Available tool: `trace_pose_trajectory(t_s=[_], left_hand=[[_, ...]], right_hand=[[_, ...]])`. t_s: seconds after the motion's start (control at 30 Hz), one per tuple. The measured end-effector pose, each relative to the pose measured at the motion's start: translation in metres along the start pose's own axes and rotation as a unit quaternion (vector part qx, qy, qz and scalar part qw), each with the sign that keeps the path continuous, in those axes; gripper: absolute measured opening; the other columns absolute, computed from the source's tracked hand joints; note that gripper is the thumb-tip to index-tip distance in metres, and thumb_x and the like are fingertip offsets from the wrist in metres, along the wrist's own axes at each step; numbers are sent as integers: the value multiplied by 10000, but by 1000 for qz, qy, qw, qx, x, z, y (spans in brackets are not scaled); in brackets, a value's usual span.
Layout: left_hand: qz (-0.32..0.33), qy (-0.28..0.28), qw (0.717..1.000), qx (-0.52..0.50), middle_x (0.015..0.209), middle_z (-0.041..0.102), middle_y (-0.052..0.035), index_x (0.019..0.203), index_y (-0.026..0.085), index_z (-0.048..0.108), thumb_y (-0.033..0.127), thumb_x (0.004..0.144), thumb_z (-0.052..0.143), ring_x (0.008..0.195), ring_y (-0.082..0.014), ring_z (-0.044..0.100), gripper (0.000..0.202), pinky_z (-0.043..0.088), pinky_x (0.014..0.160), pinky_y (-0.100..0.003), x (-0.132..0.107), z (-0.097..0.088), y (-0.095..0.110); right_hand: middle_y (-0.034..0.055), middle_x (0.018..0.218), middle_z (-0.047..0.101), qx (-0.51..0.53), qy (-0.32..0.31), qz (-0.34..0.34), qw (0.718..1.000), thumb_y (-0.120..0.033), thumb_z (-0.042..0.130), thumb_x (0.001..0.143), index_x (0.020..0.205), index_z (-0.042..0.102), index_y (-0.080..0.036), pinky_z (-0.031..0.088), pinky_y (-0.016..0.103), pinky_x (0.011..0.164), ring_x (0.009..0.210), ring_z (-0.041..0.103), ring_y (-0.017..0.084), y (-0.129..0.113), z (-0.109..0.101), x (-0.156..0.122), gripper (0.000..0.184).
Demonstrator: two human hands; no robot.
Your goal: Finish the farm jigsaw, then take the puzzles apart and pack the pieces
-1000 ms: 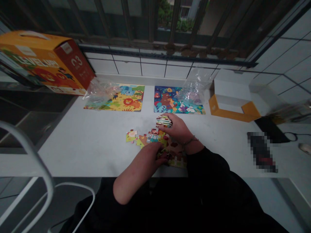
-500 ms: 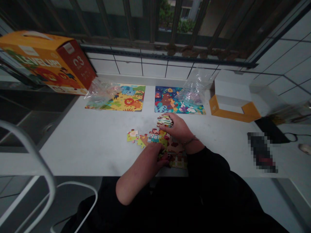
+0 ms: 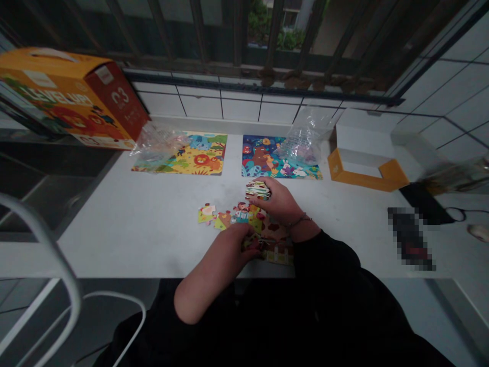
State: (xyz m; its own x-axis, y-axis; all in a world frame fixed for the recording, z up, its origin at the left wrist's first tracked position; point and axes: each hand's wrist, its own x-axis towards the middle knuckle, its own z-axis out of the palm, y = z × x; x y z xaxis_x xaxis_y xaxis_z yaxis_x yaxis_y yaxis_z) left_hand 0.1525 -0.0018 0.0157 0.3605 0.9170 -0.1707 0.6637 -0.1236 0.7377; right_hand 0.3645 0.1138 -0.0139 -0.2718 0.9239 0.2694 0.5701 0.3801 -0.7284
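Puzzle pieces [image 3: 258, 190], stacked in the right hand's [image 3: 280, 202] clasp over the white counter [image 3: 133, 219], look light, stiff and best pinched by their edges, though I can't tell whether the left hand [image 3: 234, 245] grips anything.

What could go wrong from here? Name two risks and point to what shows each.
The right hand grips a stack of puzzle pieces, which could slip and scatter. The laid-out puzzle lies near the front edge of the counter, so the left hand, working there, might nudge pieces apart or off.
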Motion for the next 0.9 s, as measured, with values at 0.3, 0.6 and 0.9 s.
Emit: trace_pose_trajectory(t_s=[0.3, 0.6, 0.9], left_hand=[[0, -93, 982, -165, 1135, 834, -21, 1216, 267, 787, 221, 865, 819, 985, -244, 766, 356, 574, 893, -365, 1, -2, 25], [84, -69, 994, 17, 1354, 678, -103, 1369, 274, 691, 193, 894, 806, 1252, -328, 646, 495, 532, 1100, -483, 6, 40, 31], [93, -80, 990, 65, 1342, 664, -123, 1349, 251, 671, 178, 937, 746, 1251, -329, 630, 425, 510, 1125, -497, 3, 39, 37]], right_hand=[[86, 1237, 767, 0, -4, -2, 1000, -457, 842, 895, 1262, 712, -240, 559, 453, 1046, 1146, 727, 296, -2, 0, -1, 446], [91, 1239, 766, 10, -6, 5, 1000, -449, 847, 887, 1267, 714, -232, 558, 442, 1034, 1138, 729, 299, -2, 0, 0, 457], [88, 1232, 767, 18, -4, 15, 1000, -446, 840, 891, 1269, 711, -245, 563, 465, 1035, 1136, 725, 299, -4, -1, -1, 447]])
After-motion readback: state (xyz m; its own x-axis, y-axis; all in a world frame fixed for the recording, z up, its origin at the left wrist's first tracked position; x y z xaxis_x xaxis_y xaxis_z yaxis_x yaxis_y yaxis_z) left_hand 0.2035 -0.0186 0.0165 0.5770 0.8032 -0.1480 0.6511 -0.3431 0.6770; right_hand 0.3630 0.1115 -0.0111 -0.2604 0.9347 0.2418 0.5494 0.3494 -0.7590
